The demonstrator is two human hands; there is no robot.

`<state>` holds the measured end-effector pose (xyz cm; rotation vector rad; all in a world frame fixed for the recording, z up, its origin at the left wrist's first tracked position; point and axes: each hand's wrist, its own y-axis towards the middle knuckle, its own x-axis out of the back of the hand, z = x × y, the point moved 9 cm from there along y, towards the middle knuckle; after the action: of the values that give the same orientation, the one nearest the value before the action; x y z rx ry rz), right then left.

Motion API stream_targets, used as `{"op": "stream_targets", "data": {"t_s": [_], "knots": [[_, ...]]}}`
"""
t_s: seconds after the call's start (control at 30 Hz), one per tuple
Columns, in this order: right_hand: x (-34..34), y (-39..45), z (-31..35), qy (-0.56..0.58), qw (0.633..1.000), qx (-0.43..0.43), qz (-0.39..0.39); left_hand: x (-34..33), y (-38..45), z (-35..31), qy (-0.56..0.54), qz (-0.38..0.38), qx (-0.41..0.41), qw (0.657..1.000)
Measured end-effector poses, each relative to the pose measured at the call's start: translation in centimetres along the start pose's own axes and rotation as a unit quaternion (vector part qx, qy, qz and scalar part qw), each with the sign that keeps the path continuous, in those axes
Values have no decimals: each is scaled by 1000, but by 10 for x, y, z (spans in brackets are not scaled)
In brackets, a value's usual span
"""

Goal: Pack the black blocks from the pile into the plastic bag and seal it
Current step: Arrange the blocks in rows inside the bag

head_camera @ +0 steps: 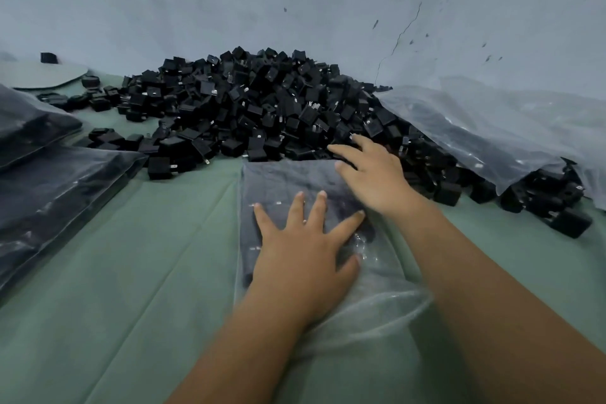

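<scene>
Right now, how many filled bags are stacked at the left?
2. The upper filled bag lies at the far left edge; the lower filled bag lies nearer, partly under it. More may sit out of frame.

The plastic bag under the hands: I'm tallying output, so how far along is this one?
Done: filled bags lie stacked at left. In hand: the left hand presses the plastic bag flat on the green cloth while the right hand reaches its far edge by the pile. Left: filling and sealing; no blocks show clearly inside.
</scene>
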<state>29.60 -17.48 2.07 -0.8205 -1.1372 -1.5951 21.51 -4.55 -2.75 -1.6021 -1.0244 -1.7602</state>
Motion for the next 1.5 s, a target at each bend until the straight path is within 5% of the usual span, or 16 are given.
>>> {"op": "stream_targets", "data": {"t_s": [0.2,0.6,0.7,0.77,0.8,0.9,0.97,1.03,1.5], "knots": [[1,3,-49,-143,987,-70,-12,1,0,0,2,0,3,1000],[43,-115,-103,-104,965,-224,-89,9,-6,1,-36,13,2,999],[58,-138,-89,-60,950,-244,-187,51,-18,8,-139,-130,-3,982],[70,-144,-65,-21,951,-175,-253,73,-27,26,-129,-218,33,967],[70,-142,-52,31,957,-130,-256,71,-30,36,-119,-205,63,970],[38,-130,-3,219,971,-19,-92,29,-30,51,-86,-26,118,989],[0,-126,23,149,987,21,49,11,-29,51,-91,24,116,989],[-24,-124,26,23,993,35,107,9,-23,54,-99,11,117,988],[-36,-88,16,0,994,-10,108,0,21,71,-98,11,107,989]]}}
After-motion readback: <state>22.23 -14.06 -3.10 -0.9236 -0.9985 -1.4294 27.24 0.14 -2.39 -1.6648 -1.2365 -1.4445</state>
